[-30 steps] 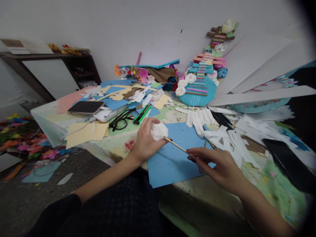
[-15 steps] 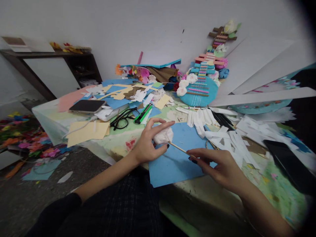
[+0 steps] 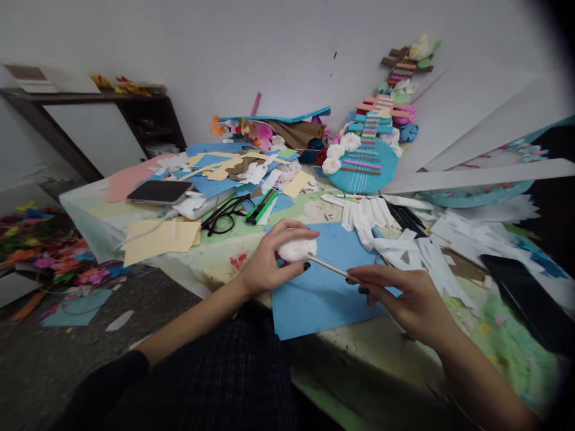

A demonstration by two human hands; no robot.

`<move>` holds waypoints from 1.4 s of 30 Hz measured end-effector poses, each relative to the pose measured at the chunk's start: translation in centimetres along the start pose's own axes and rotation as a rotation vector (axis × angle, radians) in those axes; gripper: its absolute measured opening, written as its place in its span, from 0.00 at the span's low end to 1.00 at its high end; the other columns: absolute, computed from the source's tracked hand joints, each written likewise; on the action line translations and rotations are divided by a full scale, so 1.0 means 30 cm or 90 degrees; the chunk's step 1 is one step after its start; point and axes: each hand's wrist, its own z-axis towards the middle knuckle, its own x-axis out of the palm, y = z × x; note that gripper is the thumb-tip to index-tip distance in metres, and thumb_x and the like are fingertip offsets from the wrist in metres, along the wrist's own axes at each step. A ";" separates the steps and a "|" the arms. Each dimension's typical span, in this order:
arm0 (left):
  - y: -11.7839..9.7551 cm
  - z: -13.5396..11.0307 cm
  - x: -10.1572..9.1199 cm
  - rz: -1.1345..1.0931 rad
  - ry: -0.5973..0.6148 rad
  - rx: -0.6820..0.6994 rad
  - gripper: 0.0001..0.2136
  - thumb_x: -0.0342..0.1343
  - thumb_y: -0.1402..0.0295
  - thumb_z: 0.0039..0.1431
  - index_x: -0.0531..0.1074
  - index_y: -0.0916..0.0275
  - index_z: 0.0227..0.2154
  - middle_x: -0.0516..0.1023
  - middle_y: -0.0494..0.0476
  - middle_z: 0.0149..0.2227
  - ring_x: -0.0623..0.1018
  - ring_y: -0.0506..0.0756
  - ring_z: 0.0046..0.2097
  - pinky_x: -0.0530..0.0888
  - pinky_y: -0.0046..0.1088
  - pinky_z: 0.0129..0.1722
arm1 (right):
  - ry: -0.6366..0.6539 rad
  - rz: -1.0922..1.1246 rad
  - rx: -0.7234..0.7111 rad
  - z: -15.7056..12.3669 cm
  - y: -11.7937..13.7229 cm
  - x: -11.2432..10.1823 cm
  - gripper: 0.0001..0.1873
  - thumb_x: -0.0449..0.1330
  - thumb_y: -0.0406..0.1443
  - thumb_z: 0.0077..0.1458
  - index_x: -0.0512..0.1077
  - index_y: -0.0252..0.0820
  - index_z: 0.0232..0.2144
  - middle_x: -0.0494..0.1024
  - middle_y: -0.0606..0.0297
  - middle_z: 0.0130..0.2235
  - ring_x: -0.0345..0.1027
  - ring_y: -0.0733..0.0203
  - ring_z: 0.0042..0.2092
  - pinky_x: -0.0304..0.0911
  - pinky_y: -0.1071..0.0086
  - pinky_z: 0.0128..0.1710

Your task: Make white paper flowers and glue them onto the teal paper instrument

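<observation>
White tissue-like ball [image 3: 297, 249] is sitting in the curl of the left hand [image 3: 265, 263], above the far left part of a blue sheet [image 3: 323, 311]. Left grip: fingers are bending over the top, thumb is bracing below, hand closing around the ball. Thin wooden stick [image 3: 331, 267] is meeting the ball's right side with one end; whether the tip is going in, cannot tell. Right hand [image 3: 404, 296] is pinching the stick's other end, narrow grip, thumb and fingertips together, stick slanting down toward this hand.

Blue sheet is lying at the table's near edge. Just beyond it, white strips [image 3: 366, 218] are lying in folds, with black pens [image 3: 404, 216] resting beside them. Green cutter [image 3: 262, 206] is lying beyond the left hand; black glasses [image 3: 224, 216] are resting just left of it. Farther left, pale yellow paper [image 3: 159, 242] is lying flat, a phone [image 3: 159, 191] behind it. Dark phone-like slab [image 3: 523, 293] is lying at the right.

At the back, a round blue craft piece [image 3: 375, 170] with pale blooms along its left edge is leaning near the wall. Floor, far left: bright paper flowers [image 3: 67, 254] are lying heaped.
</observation>
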 end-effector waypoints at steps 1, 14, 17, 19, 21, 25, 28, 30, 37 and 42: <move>0.001 -0.001 -0.002 -0.013 0.006 -0.003 0.19 0.57 0.68 0.52 0.72 0.55 0.49 0.71 0.60 0.48 0.69 0.62 0.53 0.66 0.46 0.55 | -0.008 0.007 0.000 -0.002 0.001 0.000 0.12 0.55 0.31 0.57 0.76 0.43 0.41 0.83 0.64 0.34 0.76 0.66 0.27 0.72 0.75 0.27; 0.024 -0.016 0.005 -0.127 -0.025 -0.004 0.19 0.59 0.64 0.56 0.73 0.52 0.52 0.67 0.61 0.54 0.67 0.64 0.55 0.70 0.46 0.52 | -0.022 -0.010 -0.008 0.004 -0.001 0.006 0.11 0.55 0.31 0.57 0.76 0.40 0.41 0.83 0.64 0.32 0.73 0.69 0.24 0.70 0.77 0.26; 0.014 -0.021 0.010 -0.176 -0.032 -0.039 0.17 0.59 0.67 0.56 0.74 0.51 0.50 0.63 0.61 0.58 0.72 0.63 0.50 0.80 0.32 0.31 | -0.018 -0.005 -0.002 0.004 -0.002 0.007 0.12 0.55 0.30 0.57 0.76 0.39 0.41 0.83 0.64 0.32 0.71 0.70 0.22 0.70 0.78 0.24; 0.010 -0.022 0.013 -0.204 -0.051 -0.035 0.15 0.59 0.70 0.55 0.76 0.52 0.47 0.63 0.61 0.58 0.74 0.60 0.46 0.79 0.27 0.24 | -0.018 0.001 -0.007 0.002 0.000 0.006 0.12 0.55 0.31 0.57 0.76 0.39 0.41 0.82 0.64 0.32 0.71 0.71 0.22 0.69 0.78 0.23; 0.009 -0.021 0.015 -0.214 -0.067 -0.024 0.14 0.60 0.72 0.54 0.78 0.53 0.44 0.64 0.61 0.57 0.76 0.56 0.42 0.81 0.28 0.25 | -0.022 0.008 -0.015 0.001 0.003 0.006 0.11 0.55 0.31 0.57 0.76 0.38 0.40 0.82 0.63 0.32 0.70 0.71 0.21 0.69 0.78 0.23; 0.011 -0.022 0.016 -0.224 -0.077 -0.022 0.14 0.61 0.73 0.54 0.78 0.55 0.43 0.65 0.62 0.57 0.77 0.55 0.39 0.82 0.30 0.26 | -0.032 0.014 -0.021 0.003 0.008 0.006 0.11 0.56 0.32 0.57 0.76 0.37 0.40 0.82 0.62 0.31 0.70 0.71 0.21 0.69 0.78 0.22; 0.013 -0.024 0.014 -0.194 -0.080 -0.020 0.15 0.61 0.72 0.53 0.78 0.53 0.44 0.65 0.62 0.58 0.77 0.59 0.44 0.81 0.30 0.26 | -0.037 0.009 -0.024 0.003 0.007 0.009 0.11 0.56 0.32 0.57 0.77 0.38 0.40 0.82 0.62 0.31 0.69 0.70 0.20 0.69 0.77 0.21; 0.016 -0.023 0.010 -0.150 -0.085 -0.014 0.14 0.61 0.71 0.54 0.78 0.53 0.44 0.66 0.62 0.58 0.75 0.62 0.48 0.81 0.32 0.29 | -0.040 0.007 -0.024 0.001 0.006 0.011 0.11 0.56 0.32 0.57 0.77 0.38 0.39 0.82 0.63 0.30 0.69 0.70 0.20 0.68 0.77 0.21; 0.029 -0.017 -0.001 -0.074 -0.107 0.039 0.19 0.60 0.69 0.55 0.74 0.55 0.51 0.70 0.62 0.55 0.69 0.63 0.57 0.67 0.46 0.55 | -0.056 -0.010 -0.049 -0.003 0.011 0.011 0.11 0.56 0.32 0.56 0.78 0.38 0.39 0.83 0.62 0.31 0.72 0.68 0.22 0.69 0.77 0.22; 0.040 -0.019 0.017 -0.126 -0.112 -0.017 0.34 0.63 0.69 0.50 0.60 0.55 0.61 0.70 0.64 0.54 0.72 0.61 0.51 0.71 0.41 0.49 | -0.068 -0.039 -0.046 0.000 0.008 0.012 0.11 0.56 0.32 0.57 0.78 0.38 0.39 0.83 0.61 0.32 0.76 0.65 0.27 0.70 0.76 0.24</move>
